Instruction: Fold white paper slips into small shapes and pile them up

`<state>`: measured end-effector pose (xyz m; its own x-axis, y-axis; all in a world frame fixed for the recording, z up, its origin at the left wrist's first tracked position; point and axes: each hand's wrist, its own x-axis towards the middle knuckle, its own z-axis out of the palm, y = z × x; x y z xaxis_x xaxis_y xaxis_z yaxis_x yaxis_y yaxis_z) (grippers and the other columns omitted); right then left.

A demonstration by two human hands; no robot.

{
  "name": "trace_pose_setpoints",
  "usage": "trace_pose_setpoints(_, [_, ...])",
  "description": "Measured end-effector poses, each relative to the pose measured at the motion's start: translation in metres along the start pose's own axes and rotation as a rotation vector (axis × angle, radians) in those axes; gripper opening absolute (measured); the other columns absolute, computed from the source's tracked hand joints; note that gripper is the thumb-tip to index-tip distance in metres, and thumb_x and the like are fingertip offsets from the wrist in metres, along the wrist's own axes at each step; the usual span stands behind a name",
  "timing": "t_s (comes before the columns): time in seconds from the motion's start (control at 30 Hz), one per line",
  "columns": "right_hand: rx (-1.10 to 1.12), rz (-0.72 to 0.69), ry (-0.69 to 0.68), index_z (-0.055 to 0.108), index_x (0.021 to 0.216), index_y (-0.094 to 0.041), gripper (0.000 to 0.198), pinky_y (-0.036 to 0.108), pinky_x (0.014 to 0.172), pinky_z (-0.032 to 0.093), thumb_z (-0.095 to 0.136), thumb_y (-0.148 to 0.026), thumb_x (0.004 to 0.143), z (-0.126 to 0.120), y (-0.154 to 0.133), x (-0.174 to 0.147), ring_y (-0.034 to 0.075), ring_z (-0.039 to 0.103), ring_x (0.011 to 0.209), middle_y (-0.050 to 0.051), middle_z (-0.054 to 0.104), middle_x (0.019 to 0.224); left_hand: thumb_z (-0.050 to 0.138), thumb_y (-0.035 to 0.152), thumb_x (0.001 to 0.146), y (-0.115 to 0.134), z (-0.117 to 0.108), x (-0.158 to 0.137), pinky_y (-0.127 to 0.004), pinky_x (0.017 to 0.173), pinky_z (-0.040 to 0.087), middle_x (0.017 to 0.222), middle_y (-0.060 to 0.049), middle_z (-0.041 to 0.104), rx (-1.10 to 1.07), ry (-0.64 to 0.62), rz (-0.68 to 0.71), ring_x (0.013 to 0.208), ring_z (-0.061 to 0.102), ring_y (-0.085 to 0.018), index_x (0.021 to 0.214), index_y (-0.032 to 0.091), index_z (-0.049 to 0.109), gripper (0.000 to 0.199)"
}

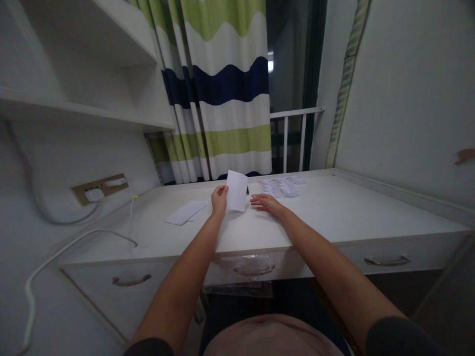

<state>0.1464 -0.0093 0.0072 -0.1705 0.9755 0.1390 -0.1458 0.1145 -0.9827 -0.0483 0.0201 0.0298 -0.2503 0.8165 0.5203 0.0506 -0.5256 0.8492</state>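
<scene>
My left hand (219, 200) grips the left edge of a white sheet of paper (236, 192), which stands nearly upright above the desk. To the right of the sheet, my right hand (267, 203) is apart from it, fingers stretched out and holding nothing. A few flat white papers (186, 212) lie on the desk left of my left hand. Behind my right hand sits a group of small folded white paper pieces (282, 186); their exact shape is too small to tell. A small dark object, partly hidden, shows just behind the sheet's right edge.
The white desk (352, 207) has drawers with metal handles along its front. A wall socket (99, 189) with plugs and white cables (79, 242) is at the left. Shelves (85, 111) overhang the left side. A striped curtain (233, 99) hangs behind the desk.
</scene>
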Motion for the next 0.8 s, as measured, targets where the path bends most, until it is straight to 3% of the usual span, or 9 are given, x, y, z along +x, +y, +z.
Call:
trace_pose_setpoints(0.1, [0.001,-0.067,0.044,0.062,0.076,-0.018,0.017,0.022,0.062,0.047,0.070,-0.024,0.063,-0.002,0.001,0.003,0.011,0.060,0.069,0.003,0.065,0.079,0.055,0.027,0.072,-0.004,0.016,-0.007,-0.024,0.074,0.044,0.081,-0.003,0.064,-0.019,-0.051,-0.003,0.080,0.058,-0.014,0.076,0.016,0.057,0.012])
trace_pose_setpoints(0.23, [-0.035,-0.104,0.153,0.056,0.063,-0.017,0.017,0.019,0.054,0.044,0.072,-0.019,0.056,-0.006,0.001,0.007,0.008,0.053,0.055,-0.003,0.058,0.059,0.057,0.025,0.070,-0.015,0.016,-0.013,-0.023,0.070,0.044,0.075,-0.002,0.062,-0.003,-0.072,-0.030,0.075,0.057,-0.012,0.072,0.016,0.057,0.009])
trace_pose_setpoints(0.4, [-0.117,-0.159,0.242,0.056,0.067,-0.017,0.020,0.020,0.051,0.042,0.071,-0.019,0.054,-0.008,0.002,0.009,0.009,0.052,0.056,-0.003,0.058,0.060,0.058,0.025,0.068,-0.022,0.009,-0.015,-0.021,0.054,0.041,0.064,0.000,0.058,0.009,-0.111,-0.116,0.059,0.053,-0.011,0.072,0.016,0.057,0.010])
trace_pose_setpoints(0.57, [-0.169,-0.238,0.234,0.056,0.066,-0.017,0.020,0.022,0.051,0.042,0.069,-0.024,0.053,-0.008,0.003,0.009,0.010,0.051,0.056,-0.003,0.056,0.058,0.060,0.027,0.066,-0.020,0.008,-0.017,-0.019,0.048,0.039,0.053,0.003,0.053,-0.008,-0.112,-0.137,0.048,0.048,-0.008,0.072,0.015,0.056,0.013])
trace_pose_setpoints(0.8, [-0.090,-0.207,0.285,0.054,0.069,-0.018,0.021,0.022,0.049,0.043,0.068,-0.022,0.055,-0.010,0.006,0.011,0.009,0.051,0.051,-0.004,0.054,0.056,0.064,0.024,0.061,-0.021,0.010,-0.023,-0.019,0.045,0.037,0.052,0.004,0.054,-0.111,-0.271,-0.278,0.046,0.050,-0.009,0.079,0.016,0.055,0.022])
